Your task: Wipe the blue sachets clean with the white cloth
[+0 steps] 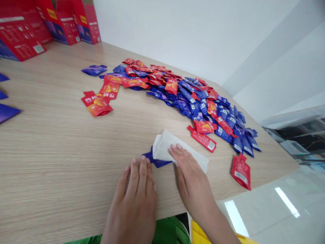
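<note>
My right hand (193,176) lies flat on a folded white wipe (175,149), pressing it down on the wood-grain table (50,135). A blue sachet (155,159) pokes out from under the wipe. My left hand (134,200) rests on the tabletop with its fingers spread, the fingertips close to that sachet and holding nothing. Just beyond my right hand lies a red sachet (203,139). Farther off spreads a large heap of red and blue sachets (188,95).
Red cartons (61,23) stand along the far left of the table. A red sachet (241,171) lies near the right edge, and blue sachets (7,113) lie at the left border. Beyond the near edge are a glossy pale surface (266,203) and a yellow package (203,234).
</note>
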